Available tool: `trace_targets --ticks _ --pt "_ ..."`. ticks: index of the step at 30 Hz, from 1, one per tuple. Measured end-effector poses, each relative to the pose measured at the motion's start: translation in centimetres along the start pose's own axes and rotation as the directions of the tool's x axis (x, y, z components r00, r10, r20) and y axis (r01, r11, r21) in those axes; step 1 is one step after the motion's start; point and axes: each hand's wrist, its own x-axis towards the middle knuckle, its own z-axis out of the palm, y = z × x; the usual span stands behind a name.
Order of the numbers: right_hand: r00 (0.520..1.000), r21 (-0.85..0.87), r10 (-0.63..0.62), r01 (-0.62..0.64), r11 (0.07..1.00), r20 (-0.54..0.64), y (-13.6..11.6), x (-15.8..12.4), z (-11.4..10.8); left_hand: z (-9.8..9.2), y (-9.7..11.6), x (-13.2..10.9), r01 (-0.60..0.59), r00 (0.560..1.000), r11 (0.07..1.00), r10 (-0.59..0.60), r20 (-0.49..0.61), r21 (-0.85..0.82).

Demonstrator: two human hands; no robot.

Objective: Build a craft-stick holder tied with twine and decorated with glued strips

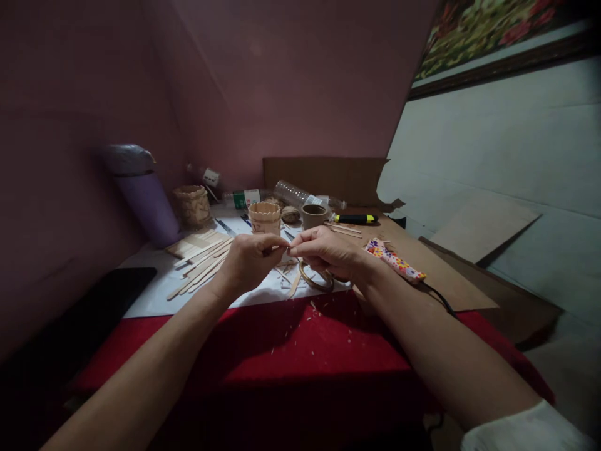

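My left hand [251, 260] and my right hand [323, 250] meet fingertip to fingertip above the table, both closed in a pinch. Whatever lies between the fingertips is too small to make out. Under the right hand, scissors [315, 283] with ring handles rest among wood scraps [295, 283] on white paper. Several flat wooden craft sticks [201, 266] are fanned out left of my left hand. Just behind the hands stands a small cup covered in wood pieces [264, 218], with a brown cup [314, 216] to its right.
A flower-patterned, corded tool [394, 260] lies on cardboard [446, 288] at right. Behind are a yellow-black cutter-like tool [355, 219], clear plastic bottles [295, 193] and a second wood-covered pot [192, 205]. A purple roll [143, 197] leans at left. Shavings dot the red cloth [300, 351].
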Motion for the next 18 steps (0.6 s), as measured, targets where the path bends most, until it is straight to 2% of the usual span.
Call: trace_targets --ticks 3,6,9,14,18 --pt "0.998 -0.089 -0.028 0.023 0.996 -0.055 -0.1 0.1 0.0 -0.2 0.1 0.2 0.147 0.985 0.977 -0.130 0.116 -0.154" --pt "0.995 -0.162 -0.019 0.003 0.987 -0.103 -0.3 0.0 0.4 -0.5 0.4 0.5 0.329 0.938 0.890 -0.268 0.222 -0.317" --pt "0.987 -0.215 -0.028 -0.006 0.977 -0.155 -0.4 0.0 1.0 -0.5 0.5 0.6 0.449 0.889 0.815 -0.369 0.269 -0.366" --pt "0.979 -0.331 -0.068 0.000 0.944 -0.193 -0.2 0.2 1.4 0.0 0.1 0.5 0.461 0.882 0.834 -0.393 0.262 -0.303" --pt "0.976 -0.406 -0.101 0.014 0.914 -0.194 0.1 0.5 1.2 0.1 0.3 0.6 0.486 0.867 0.804 -0.394 0.306 -0.342"
